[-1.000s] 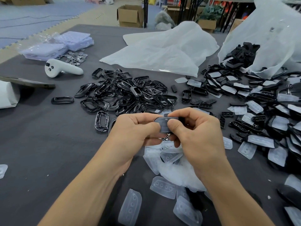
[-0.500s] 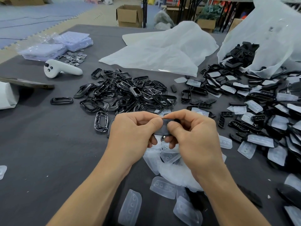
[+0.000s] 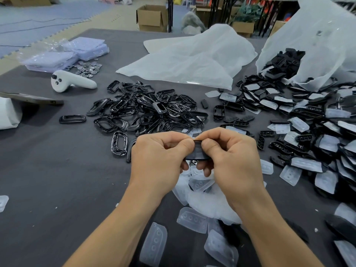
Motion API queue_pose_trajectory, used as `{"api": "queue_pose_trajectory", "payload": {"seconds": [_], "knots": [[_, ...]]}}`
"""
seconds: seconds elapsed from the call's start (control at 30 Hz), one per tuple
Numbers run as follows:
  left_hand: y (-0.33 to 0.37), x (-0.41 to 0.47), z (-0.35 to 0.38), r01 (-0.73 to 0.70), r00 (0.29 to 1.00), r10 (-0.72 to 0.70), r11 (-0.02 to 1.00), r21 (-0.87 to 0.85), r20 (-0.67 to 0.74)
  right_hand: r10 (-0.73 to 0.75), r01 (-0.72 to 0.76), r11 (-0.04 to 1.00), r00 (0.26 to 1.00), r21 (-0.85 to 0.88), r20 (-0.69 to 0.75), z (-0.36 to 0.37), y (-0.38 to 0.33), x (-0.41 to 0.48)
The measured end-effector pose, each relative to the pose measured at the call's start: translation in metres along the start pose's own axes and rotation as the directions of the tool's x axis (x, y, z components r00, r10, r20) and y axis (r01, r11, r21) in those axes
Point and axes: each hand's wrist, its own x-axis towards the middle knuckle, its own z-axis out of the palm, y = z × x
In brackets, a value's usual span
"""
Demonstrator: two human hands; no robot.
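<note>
My left hand [image 3: 159,158] and right hand [image 3: 231,158] together, both pinching a black key-fob shell [image 3: 197,151], bare grey surface [image 3: 57,180] to my left, parts piled right

The table [image 3: 57,180] wears a matt dark grey cloth. The heaped frames [image 3: 146,112] look like glossy black plastic, catching highlights. The scattered pads [image 3: 154,245] appear to be soft, translucent, milky rubber. The bags [image 3: 188,60] are thin, crinkled frosted plastic film. The controller [image 3: 71,83] is smooth matt white plastic; the discs [image 3: 87,68] gleam like metal.
</note>
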Motion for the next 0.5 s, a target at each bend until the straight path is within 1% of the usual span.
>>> {"api": "queue_pose_trajectory", "payload": {"seconds": [0.2, 0.3, 0.4, 0.5], "knots": [[-0.0006, 0.0016, -0.0048, 0.013, 1.0, -0.012, 0.999, -0.051, 0.005, 0.004, -0.013, 0.995, 0.996, 0.101, 0.091, -0.0018, -0.0024, 0.0], [-0.001, 0.003, -0.0059, 0.022, 1.0, -0.022, 0.998, -0.067, -0.002, -0.028, 0.026, 0.999, 0.992, 0.021, 0.126, -0.001, -0.0031, -0.0005], [-0.0018, 0.0037, -0.0063, 0.042, 0.999, -0.041, 0.998, -0.05, 0.008, -0.013, 0.011, 1.0, 0.994, 0.021, 0.108, -0.0014, -0.0003, 0.0019], [0.0002, 0.0033, -0.0081, 0.085, 0.994, -0.082, 0.995, -0.041, 0.078, 0.001, -0.004, 0.999, 0.996, 0.037, 0.085, -0.0023, 0.0008, 0.0031]]}}
